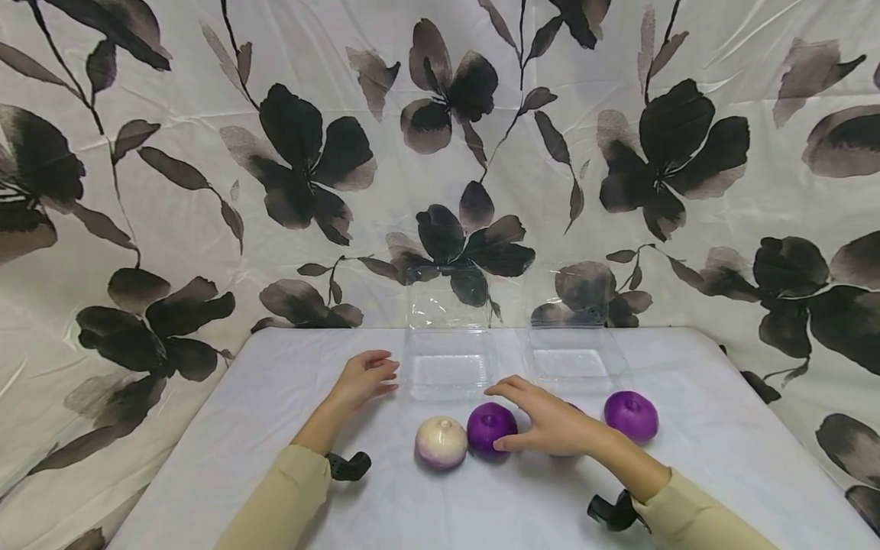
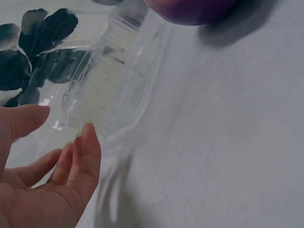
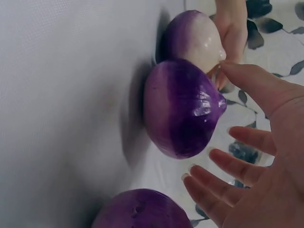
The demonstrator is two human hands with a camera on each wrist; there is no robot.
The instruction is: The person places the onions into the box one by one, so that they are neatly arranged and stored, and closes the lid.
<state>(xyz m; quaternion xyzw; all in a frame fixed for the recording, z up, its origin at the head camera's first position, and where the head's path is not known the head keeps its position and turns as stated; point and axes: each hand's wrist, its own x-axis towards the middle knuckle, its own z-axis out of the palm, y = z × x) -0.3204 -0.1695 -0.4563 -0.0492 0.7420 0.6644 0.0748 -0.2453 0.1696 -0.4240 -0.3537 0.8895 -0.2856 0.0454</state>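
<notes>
My right hand (image 1: 550,418) hovers with fingers spread and curving at the right side of a dark purple onion (image 1: 490,429), holding nothing. In the right wrist view, thumb and fingers stand off from that purple onion (image 3: 183,109). Left of it, close beside it, sits a pale onion (image 1: 441,443) with a purple-tinged base. Another onion is mostly hidden behind the right hand. My left hand (image 1: 366,376), fingers loosely bent, is beside the left edge of a clear plastic clamshell box (image 1: 448,386), whose lid stands raised at the back. Nothing is in the left hand.
A second clear clamshell box (image 1: 579,373), also with its lid up, stands right of the first. One more purple onion (image 1: 631,417) lies at the right. A white cloth (image 1: 227,428) covers the table; a floral curtain (image 1: 440,153) hangs behind its far edge.
</notes>
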